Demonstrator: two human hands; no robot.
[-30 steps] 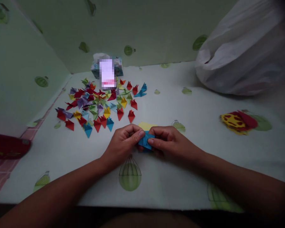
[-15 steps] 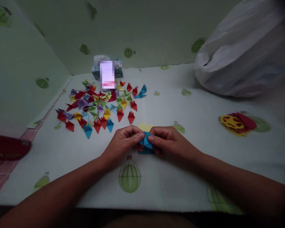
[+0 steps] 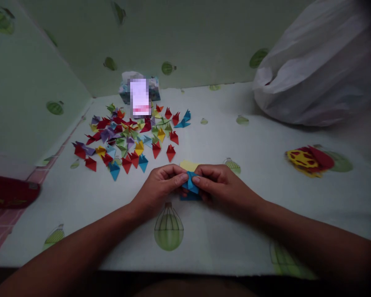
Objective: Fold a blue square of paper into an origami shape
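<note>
Between my two hands is a small piece of folded blue origami paper (image 3: 191,184). My left hand (image 3: 166,181) pinches its left side between thumb and fingers. On the right side, my right hand (image 3: 218,181) grips it the same way, thumb on top. Part of the folding is hidden behind the fingers. Below the hands lies a flat blue sheet (image 3: 190,197) on the table, and beyond them the edge of a yellow sheet (image 3: 189,166) shows. Many folded paper cranes (image 3: 130,159) in red, blue, yellow, green and purple are spread to the left.
A lit phone (image 3: 140,97), blurred out, leans on a tissue box (image 3: 154,88) behind the cranes. At the right lie red and yellow cut-out pieces (image 3: 309,160). A big white plastic bag (image 3: 312,82) stands at the back right. A red object (image 3: 12,192) sits at the left edge.
</note>
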